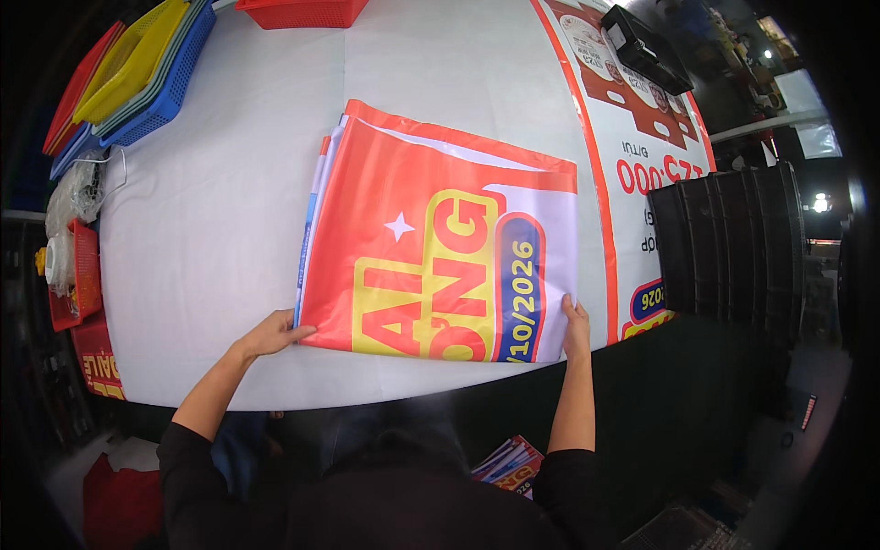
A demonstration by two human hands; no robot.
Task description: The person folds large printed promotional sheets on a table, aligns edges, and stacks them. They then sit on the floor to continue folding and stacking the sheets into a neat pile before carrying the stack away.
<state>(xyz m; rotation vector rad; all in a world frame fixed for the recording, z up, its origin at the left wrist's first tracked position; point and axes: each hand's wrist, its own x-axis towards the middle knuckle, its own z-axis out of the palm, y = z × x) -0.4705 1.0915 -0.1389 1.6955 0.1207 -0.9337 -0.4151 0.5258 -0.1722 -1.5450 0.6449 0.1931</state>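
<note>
A folded red and lavender printed banner [394, 266], with big yellow and red lettering, lies on the white-covered table [211, 229] in front of me. Its layers show along the left side and the far edge. At the near left corner my left hand [273, 334] is closed on the banner, thumb on top and the other fingers partly hidden beneath. My right hand [575, 321] grips the near right edge, with its thumb over the printed face. Both forearms reach in from the lower edge in dark sleeves.
Stacked plastic baskets [137, 78] stand far left, and a red basket [302, 11] is at the far edge. A red tray [85, 275] sits left. On the right are a printed sheet [632, 220], a black box [646, 50] and black crates [729, 247]. Folded prints [511, 465] lie below.
</note>
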